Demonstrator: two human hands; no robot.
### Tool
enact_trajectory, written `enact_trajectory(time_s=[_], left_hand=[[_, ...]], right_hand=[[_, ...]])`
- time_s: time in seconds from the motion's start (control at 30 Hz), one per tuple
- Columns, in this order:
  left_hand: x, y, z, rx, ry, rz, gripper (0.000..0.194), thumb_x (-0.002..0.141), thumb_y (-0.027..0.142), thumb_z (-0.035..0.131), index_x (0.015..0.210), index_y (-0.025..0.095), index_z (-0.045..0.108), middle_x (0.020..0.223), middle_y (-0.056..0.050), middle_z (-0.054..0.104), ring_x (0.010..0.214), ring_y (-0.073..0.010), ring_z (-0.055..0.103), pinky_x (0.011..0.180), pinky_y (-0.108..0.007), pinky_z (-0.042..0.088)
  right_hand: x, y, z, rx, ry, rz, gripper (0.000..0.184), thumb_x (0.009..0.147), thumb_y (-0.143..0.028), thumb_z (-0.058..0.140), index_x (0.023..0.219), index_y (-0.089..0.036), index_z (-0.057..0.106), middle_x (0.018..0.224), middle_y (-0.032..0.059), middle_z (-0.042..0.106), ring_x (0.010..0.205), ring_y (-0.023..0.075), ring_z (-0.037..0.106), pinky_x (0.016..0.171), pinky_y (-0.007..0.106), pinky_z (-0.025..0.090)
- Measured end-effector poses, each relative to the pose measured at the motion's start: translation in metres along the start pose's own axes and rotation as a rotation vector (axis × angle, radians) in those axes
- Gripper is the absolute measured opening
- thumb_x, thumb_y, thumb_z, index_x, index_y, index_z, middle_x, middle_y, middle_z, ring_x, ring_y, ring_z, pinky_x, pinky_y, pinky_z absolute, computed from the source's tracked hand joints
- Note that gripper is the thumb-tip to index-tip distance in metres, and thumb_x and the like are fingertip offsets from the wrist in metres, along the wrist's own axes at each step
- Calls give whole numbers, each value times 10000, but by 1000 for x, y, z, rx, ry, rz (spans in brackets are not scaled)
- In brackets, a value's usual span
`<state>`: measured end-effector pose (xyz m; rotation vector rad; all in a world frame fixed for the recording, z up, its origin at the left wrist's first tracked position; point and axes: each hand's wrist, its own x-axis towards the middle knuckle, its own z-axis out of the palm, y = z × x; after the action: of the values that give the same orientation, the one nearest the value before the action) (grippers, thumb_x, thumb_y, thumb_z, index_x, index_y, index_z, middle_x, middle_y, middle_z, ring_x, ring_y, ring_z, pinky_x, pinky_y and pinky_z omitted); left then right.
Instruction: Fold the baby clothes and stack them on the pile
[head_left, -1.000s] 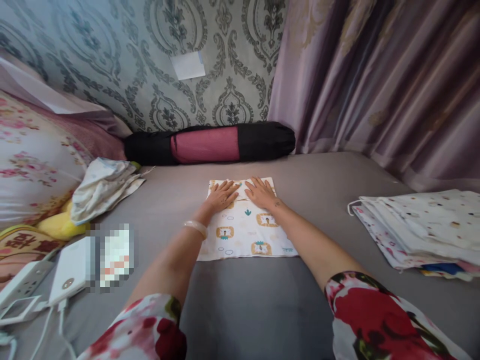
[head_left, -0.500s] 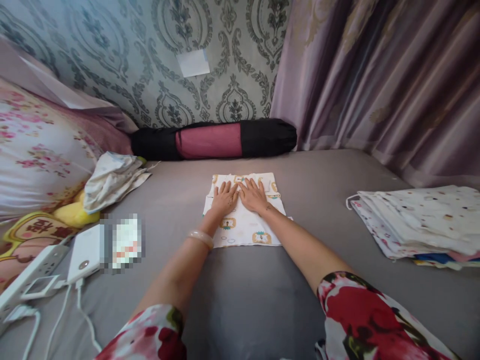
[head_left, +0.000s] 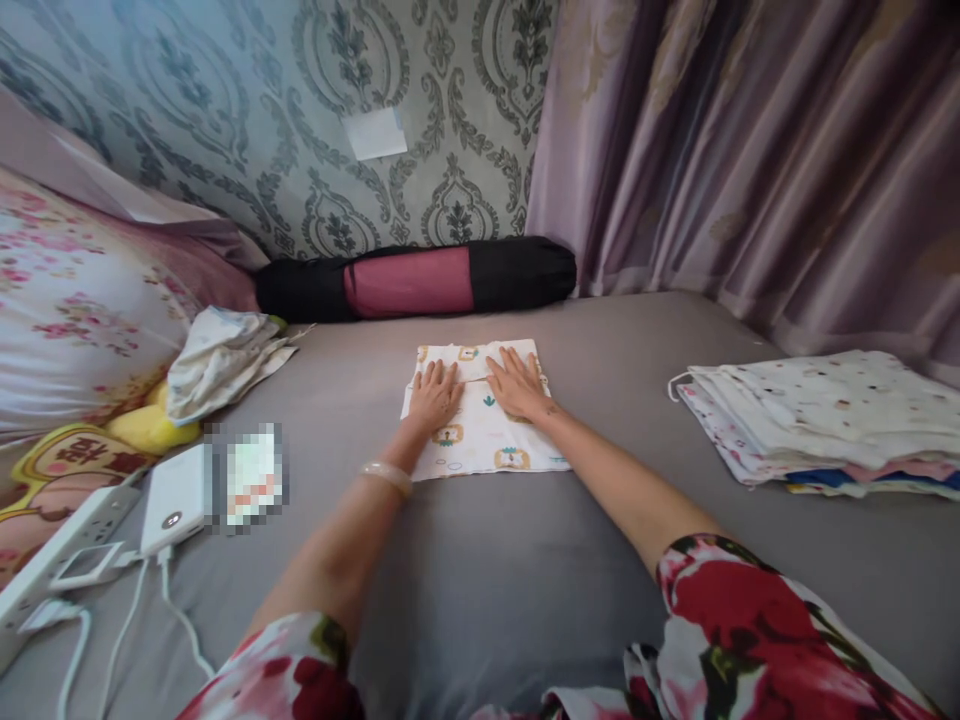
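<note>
A white cloth (head_left: 480,425) printed with yellow-brown lion-like faces and green leaf shapes lies flat on the grey bed sheet, its far part folded over toward me. My left hand (head_left: 436,394) rests palm down on its left side, fingers stretched out. On the right side of the fold lies my right hand (head_left: 517,384), also flat, its fingers spread. Neither hand grips the fabric. Parts of the print are hidden under both palms.
At right is a stack of folded cloths (head_left: 825,415). A crumpled cloth (head_left: 225,355), a white power bank (head_left: 176,497) with cables and a power strip (head_left: 71,540) are at left. Along the wall lies a black and pink rolled bag (head_left: 409,280).
My hands have moved apart on the cloth, the left one toward the left edge and the right one toward the right edge. The whole view has shifted slightly.
</note>
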<state>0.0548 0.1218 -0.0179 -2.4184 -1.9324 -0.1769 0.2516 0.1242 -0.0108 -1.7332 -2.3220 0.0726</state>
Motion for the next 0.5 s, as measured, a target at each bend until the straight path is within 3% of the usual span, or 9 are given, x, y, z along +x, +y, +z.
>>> enact_trajectory(time_s=[0.2,0.5], left_hand=[[-31,-28,-1,-86,-55,-14,586,996,475,190,1492,196,330,1578,-135,270,1468,-273,206,1160,-512,203],[-28,-31,1,-86,-103,-28,614,990,481,160,1504,179,302,1587,-141,241,1476,-278,173,1165,-501,180]], right_hand=[[-30,30,-6,9,-101,21,570,1003,-434,217,1517,-204,305,1600,127,192,1473,278,144,1158,519,166],[-28,28,-5,9,-131,38,580,997,-440,223,1529,-213,268,1608,112,164,1474,263,142,1165,503,143]])
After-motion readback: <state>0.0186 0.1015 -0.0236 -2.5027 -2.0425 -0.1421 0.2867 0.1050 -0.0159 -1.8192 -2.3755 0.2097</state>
